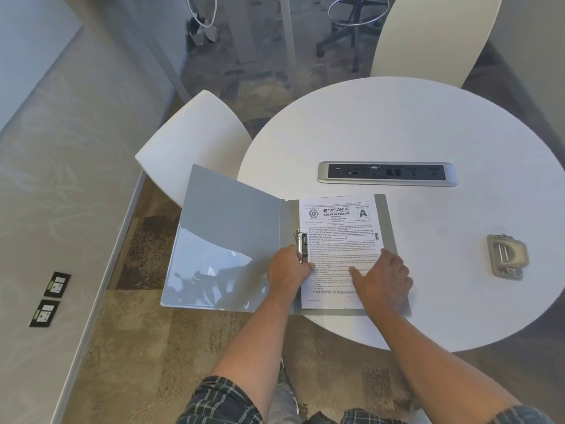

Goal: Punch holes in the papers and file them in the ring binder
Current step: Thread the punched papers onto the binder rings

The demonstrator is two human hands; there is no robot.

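Round white table (412, 123), landmark for all entries. Open grey ring binder (226, 228): at the table's near-left edge, back cover flat on the tabletop, front cover with its clear inner pocket overhanging the edge to the left. Metal ring mechanism (301, 244): on the binder's spine strip, just left of the papers. White printed papers (336, 234): lying face up on the binder's back cover, on the table's near-left part, left margin at the rings. Left hand (289, 269): over the spine at the lower end of the mechanism, fingers curled against the metal; whether they clasp it cannot be told. Right hand (382, 278): spread flat, palm down, pressing the lower right of the papers, gripping nothing. Beige-grey metal hole punch (506, 257): on the table's right side, well apart from the binder. Silver-framed black socket strip (386, 173): set in the table's middle, beyond the binder. White curved chair (195, 139): beside the table's left edge.
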